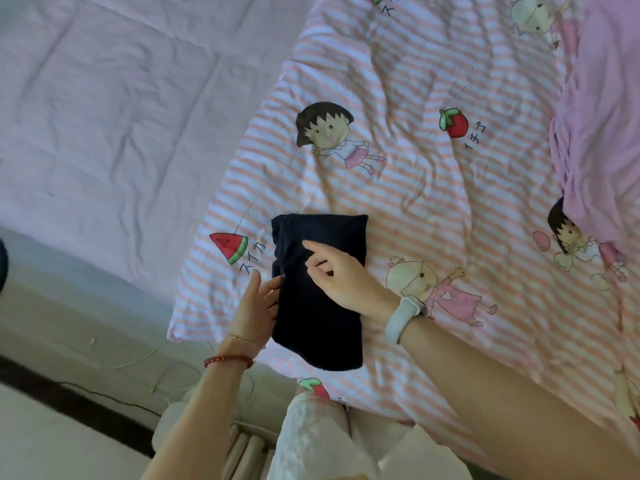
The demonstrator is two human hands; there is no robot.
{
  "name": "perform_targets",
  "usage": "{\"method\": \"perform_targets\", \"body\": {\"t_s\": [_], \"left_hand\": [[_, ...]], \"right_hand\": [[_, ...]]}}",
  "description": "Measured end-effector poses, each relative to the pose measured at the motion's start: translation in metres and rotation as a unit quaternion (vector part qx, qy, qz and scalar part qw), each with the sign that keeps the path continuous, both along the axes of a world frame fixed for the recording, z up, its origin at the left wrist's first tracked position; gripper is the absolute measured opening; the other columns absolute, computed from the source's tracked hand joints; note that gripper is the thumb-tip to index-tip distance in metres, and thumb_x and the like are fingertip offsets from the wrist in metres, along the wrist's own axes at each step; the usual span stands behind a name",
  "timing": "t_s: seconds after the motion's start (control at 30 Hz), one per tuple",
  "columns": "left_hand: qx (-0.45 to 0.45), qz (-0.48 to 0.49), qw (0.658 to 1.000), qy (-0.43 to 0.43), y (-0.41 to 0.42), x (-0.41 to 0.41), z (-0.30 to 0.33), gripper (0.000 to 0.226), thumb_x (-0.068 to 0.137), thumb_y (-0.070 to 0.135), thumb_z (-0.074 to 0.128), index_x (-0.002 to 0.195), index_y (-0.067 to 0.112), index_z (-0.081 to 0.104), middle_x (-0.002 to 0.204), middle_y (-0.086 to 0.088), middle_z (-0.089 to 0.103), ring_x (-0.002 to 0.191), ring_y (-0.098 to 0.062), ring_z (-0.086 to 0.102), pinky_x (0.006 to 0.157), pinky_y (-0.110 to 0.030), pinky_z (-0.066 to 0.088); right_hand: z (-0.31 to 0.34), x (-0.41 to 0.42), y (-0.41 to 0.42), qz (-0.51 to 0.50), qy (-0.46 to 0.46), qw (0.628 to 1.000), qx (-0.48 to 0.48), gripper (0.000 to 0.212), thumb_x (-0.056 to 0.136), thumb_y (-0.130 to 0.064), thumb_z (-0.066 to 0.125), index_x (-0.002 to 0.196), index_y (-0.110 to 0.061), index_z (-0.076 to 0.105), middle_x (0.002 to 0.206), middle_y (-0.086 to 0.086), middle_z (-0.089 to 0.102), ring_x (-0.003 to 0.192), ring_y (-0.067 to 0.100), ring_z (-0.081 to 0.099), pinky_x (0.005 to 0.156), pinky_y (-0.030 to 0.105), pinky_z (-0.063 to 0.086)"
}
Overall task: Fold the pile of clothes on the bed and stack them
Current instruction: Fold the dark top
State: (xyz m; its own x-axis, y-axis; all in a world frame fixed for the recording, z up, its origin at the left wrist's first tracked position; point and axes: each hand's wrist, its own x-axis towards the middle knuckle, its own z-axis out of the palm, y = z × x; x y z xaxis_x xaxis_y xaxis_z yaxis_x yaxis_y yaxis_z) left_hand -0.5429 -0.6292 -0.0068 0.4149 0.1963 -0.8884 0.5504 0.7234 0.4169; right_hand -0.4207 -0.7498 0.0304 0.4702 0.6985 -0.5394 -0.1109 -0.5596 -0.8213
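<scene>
- A dark navy folded garment (320, 292) is lying flat on the striped cartoon-print quilt (433, 188), close to the quilt's near-left corner and just inside its left edge.
- The garment is forming a compact upright rectangle; its lower end is reaching toward the near edge of the quilt.
- The right hand (341, 273) is resting on top of the garment, index finger extended toward the upper left of the fabric, the other fingers loosely curled; it is touching the cloth, not pinching it.
- A pale band watch (405, 315) is sitting on the right wrist.
- The left hand (256, 306) is lying against the garment's left edge, fingers straight and spread; the fingertips are meeting the fabric's side. Whether any are tucked beneath it cannot be told.
- A red bead bracelet (228, 360) and a thin gold chain (242, 339) are circling the left wrist.
- A lilac cloth (602, 133), crumpled, is lying along the quilt's right edge, well apart from the garment.
- A pale pink quilted mattress cover (104, 98) is showing beyond the quilt's left edge.
- White clothing (311, 441) of the person is showing at the near edge of the bed.
</scene>
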Motion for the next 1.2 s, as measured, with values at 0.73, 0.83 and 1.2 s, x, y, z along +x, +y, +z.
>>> {"method": "perform_targets", "body": {"t_s": [0.73, 0.83, 1.2], "left_hand": [[0.361, -0.147, 0.913, 0.123, -0.012, -0.005, -0.040, 0.044, 0.086, 0.032, 0.062, 0.120, 0.008, 0.050, 0.116, -0.009, 0.056, 0.104, -0.022, 0.053, 0.089, -0.035, 0.044], [0.255, -0.167, 0.945, 0.118, -0.010, -0.016, -0.040, 0.049, 0.082, 0.040, 0.065, 0.118, 0.011, 0.048, 0.111, -0.003, 0.056, 0.098, -0.018, 0.054, 0.081, -0.029, 0.043], [0.199, -0.231, 0.949, -0.077, 0.035, 0.006, 0.019, 0.024, 0.077, 0.026, 0.073, 0.099, 0.019, 0.068, 0.100, -0.001, 0.070, 0.094, -0.014, 0.064, 0.083, -0.023, 0.050]], "right_hand": [[-0.047, 0.043, 0.006, 0.166, -0.433, 0.876, -0.132, 0.043, 0.096, -0.024, 0.043, 0.137, -0.012, 0.042, 0.141, 0.008, 0.041, 0.135, 0.029, 0.030, 0.109, 0.051, 0.018], [-0.046, 0.065, 0.032, 0.222, -0.357, 0.885, -0.199, 0.042, 0.096, -0.043, 0.037, 0.130, -0.017, 0.041, 0.119, 0.003, 0.054, 0.115, 0.028, 0.047, 0.094, 0.042, 0.033], [0.006, 0.085, -0.045, -0.004, -0.082, 0.993, -0.083, 0.015, 0.089, -0.027, 0.057, 0.080, -0.016, 0.057, 0.075, 0.000, 0.059, 0.070, 0.016, 0.057, 0.065, 0.024, 0.043]]}}
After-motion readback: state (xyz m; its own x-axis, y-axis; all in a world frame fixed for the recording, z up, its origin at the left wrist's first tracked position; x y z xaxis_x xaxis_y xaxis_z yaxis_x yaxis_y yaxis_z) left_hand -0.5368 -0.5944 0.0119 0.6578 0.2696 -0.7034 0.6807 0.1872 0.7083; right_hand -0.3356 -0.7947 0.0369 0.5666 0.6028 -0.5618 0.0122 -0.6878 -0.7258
